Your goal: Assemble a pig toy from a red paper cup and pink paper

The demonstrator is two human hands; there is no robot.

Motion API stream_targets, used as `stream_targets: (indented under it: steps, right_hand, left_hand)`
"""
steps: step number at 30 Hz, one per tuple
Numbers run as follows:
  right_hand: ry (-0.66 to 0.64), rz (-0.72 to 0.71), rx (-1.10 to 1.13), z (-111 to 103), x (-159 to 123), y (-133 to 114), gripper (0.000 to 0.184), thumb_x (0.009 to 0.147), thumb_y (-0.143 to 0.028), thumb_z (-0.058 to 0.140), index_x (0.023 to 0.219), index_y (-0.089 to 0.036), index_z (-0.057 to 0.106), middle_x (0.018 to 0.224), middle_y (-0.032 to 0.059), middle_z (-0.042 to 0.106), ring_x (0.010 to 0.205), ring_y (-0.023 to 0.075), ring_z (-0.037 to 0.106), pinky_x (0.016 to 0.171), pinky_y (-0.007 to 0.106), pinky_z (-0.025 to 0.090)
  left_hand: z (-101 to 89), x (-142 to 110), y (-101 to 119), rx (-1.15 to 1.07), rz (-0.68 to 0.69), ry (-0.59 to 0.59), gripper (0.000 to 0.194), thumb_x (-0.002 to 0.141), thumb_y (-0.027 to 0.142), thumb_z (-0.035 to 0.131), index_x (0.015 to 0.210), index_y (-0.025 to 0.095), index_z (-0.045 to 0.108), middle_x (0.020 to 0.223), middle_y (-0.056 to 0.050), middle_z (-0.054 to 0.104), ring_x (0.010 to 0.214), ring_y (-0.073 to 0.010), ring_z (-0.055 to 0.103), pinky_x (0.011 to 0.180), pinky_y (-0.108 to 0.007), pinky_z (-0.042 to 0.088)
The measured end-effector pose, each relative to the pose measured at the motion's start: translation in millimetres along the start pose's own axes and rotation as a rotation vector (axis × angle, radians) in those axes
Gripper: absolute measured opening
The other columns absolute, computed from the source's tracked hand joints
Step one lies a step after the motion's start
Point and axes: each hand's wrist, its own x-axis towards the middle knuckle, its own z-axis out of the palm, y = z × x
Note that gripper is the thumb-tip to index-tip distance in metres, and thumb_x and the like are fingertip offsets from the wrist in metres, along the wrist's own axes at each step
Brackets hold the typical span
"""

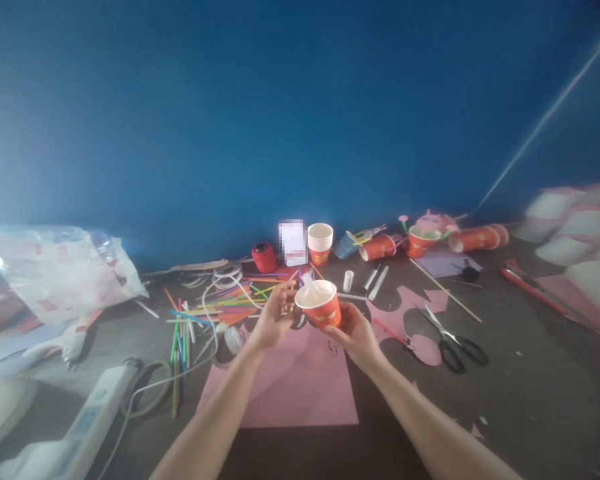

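A person's two bare hands meet over a dark tabletop. The right hand is closed around the lower right side of a red paper cup, thumb in front, probably to steady it while leaving its pale mouth facing upward. The left hand is half curled at the cup's left side, perhaps ready to support it; whether its fingertips touch the cup cannot be told. The cup is held up above the far part of a pink sheet, which seems to serve as a work area. A whitish, translucent piece shows at the cup's far left rim, too blurred to identify. Beyond, a nested stack of cups stands upright, likely to keep them together. Loose coloured sticks spread to the left, and scissors lie open to the right, beside cut pink paper, apparently within easy reach. The right hand's fingers hide part of the cup's side. A pixelated patch hides much of a white card; a power strip runs near the left edge, and pale shapes at far right are smeared beyond recognition.
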Motion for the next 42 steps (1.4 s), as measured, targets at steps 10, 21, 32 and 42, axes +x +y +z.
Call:
stream_targets:
  steps: [10,21,32,42]
  right_hand:
    - [-0.079,0.0,-0.394,0.2,-7.8,-3.9,0.045,0.066,-0.04,0.075,0.101,-0.019,0.057,0.078,0.005,0.067,0.063,0.0175,0.06,0.05,0.027,0.047]
    - [0.244,-0.521,-0.823,-33.5,5.0,-38.0,0.015,0.083,-0.029,0.057,0.091,-0.02,0.065,0.093,0.0069,0.064,0.092,0.0215,0.058,0.085,0.039,0.045]
    - [-0.129,-0.424,-1.018,-24.1,-1.6,-30.7,0.018,0.089,-0.019,0.042,0.092,-0.02,0.059,0.081,0.0057,0.058,0.078,0.0205,0.054,0.07,0.033,0.043]
    - [-0.146,-0.423,-1.01,-21.7,-4.0,-34.3,0.018,0.088,-0.014,0.04,0.093,-0.02,0.056,0.08,0.0045,0.054,0.076,0.0197,0.053,0.068,0.031,0.041]
  left_hand:
    - [7.6,-0.3,8.7,0.143,0.004,-0.038,0.06,0.059,0.03,0.079,0.113,0.014,0.059,0.105,-0.012,0.064,0.095,-0.0261,0.06,0.078,-0.031,0.049]
    - [-5.5,6.7,-1.8,0.167,-0.084,-0.136,0.054,0.058,0.033,0.079,0.105,0.014,0.059,0.091,-0.008,0.065,0.082,-0.0214,0.062,0.067,-0.027,0.047]
    - [2.6,1.1,-0.2,0.431,0.07,-0.215,0.058,0.059,0.036,0.078,0.111,0.018,0.059,0.101,-0.008,0.064,0.091,-0.0245,0.06,0.075,-0.029,0.045]
    - [0.1,1.0,0.2,0.437,0.079,-0.229,0.06,0.059,0.035,0.078,0.113,0.018,0.059,0.104,-0.008,0.064,0.094,-0.0252,0.06,0.076,-0.028,0.045]
